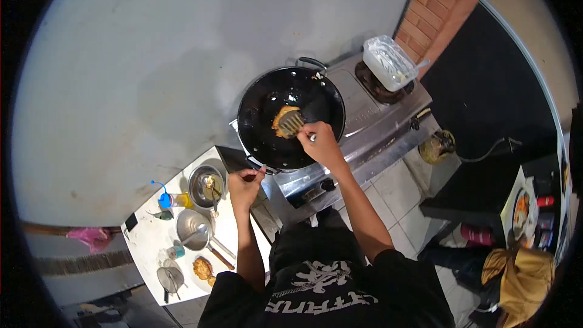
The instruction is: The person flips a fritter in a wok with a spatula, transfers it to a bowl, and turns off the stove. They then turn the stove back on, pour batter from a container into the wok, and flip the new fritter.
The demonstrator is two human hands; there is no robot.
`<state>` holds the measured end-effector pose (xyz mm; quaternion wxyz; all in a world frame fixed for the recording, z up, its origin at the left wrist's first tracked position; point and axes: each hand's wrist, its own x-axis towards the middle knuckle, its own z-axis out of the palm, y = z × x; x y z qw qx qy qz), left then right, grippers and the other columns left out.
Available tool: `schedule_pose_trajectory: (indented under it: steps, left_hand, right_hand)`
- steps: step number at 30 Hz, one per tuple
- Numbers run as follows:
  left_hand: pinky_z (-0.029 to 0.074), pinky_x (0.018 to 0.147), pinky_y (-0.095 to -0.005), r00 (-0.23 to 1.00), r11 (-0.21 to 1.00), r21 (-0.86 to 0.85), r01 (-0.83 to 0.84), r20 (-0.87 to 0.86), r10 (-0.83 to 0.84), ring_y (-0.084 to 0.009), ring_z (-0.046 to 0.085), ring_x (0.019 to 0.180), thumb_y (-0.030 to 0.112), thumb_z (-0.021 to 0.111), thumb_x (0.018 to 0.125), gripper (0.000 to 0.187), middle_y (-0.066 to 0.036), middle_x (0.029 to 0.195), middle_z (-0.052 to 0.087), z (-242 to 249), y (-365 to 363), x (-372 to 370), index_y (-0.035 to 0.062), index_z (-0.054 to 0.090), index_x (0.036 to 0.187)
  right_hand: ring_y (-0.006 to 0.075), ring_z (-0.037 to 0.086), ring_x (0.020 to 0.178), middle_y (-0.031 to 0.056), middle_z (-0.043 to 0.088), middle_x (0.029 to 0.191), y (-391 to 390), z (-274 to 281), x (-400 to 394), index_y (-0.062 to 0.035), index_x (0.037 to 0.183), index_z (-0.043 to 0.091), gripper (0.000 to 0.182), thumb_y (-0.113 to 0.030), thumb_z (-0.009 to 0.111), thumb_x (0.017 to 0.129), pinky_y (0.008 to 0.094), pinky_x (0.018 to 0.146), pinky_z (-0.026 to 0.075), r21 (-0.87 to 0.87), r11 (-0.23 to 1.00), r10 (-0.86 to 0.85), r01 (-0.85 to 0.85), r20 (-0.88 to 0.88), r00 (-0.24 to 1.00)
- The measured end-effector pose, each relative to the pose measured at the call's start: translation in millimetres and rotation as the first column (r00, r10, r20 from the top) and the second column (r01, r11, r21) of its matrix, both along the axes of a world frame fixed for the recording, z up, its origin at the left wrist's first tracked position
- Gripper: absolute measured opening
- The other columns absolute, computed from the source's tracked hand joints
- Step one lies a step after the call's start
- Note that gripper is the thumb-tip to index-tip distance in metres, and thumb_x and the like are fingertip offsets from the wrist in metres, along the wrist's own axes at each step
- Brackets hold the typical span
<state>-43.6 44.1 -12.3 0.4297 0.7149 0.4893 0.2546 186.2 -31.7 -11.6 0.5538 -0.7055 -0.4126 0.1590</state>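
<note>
A black wok (255,136) stands on the stove with some oil glistening inside. In it lies a golden-brown fritter (281,113), partly covered by the head of a slotted spatula (291,123). My right hand (322,144) is closed around the spatula's handle above the wok's near right side. My left hand (244,189) is at the wok's near left rim, its fingers pinched on the loop handle there. How much of that handle they grip is partly hidden.
Right of the wok, a cloudy plastic tub (388,64) sits on the other burner. The white table (146,243) at left holds a metal bowl (197,188), a saucepan (185,225), a blue-capped bottle (173,200), a strainer (170,279) and fried pieces (203,269). A wall (152,54) rises behind.
</note>
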Motion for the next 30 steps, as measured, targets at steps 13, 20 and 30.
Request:
schedule_pose_trajectory:
  steps: [13, 20, 30]
  left_hand:
    - [0.047, 0.054, -0.0322, 0.976, 0.977, 0.023, 0.212, -0.055, -0.210, -0.0236, 0.063, 0.050, 0.035, 0.077, 0.077, 0.037, -0.013, 0.058, 0.064, 10, 18, -2, -0.0006, 0.071, 0.072]
    - [0.047, 0.054, -0.0368, 0.953, 0.961, 0.043, 0.272, -0.152, -0.263, -0.0322, 0.063, 0.055, 0.039, 0.076, 0.077, 0.040, -0.013, 0.057, 0.062, 20, 24, 0, 0.0006, 0.069, 0.069]
    - [0.046, 0.054, -0.0399, 0.931, 0.928, 0.084, 0.363, -0.078, -0.357, -0.0344, 0.064, 0.059, 0.038, 0.072, 0.081, 0.040, -0.015, 0.060, 0.062, 15, 22, -6, 0.0002, 0.066, 0.068]
  right_hand:
    - [0.0137, 0.064, 0.066, 0.0125, 0.067, 0.070, -37, 56, -22, 0.0043, 0.081, 0.066, 0.023, -0.016, 0.062, 0.092, 0.0282, 0.062, 0.048, -0.002, 0.988, -0.153, 0.156, 0.178, 0.972]
    - [0.0269, 0.066, 0.067, 0.0185, 0.066, 0.073, -38, 75, -35, 0.0049, 0.081, 0.067, 0.021, -0.014, 0.062, 0.091, 0.0331, 0.063, 0.048, -0.049, 0.968, -0.243, 0.248, 0.084, 0.966]
    - [0.0236, 0.065, 0.065, 0.0186, 0.066, 0.072, -27, 75, -47, 0.0052, 0.084, 0.066, 0.020, -0.013, 0.062, 0.091, 0.0328, 0.060, 0.047, -0.095, 0.963, -0.230, 0.252, 0.193, 0.954]
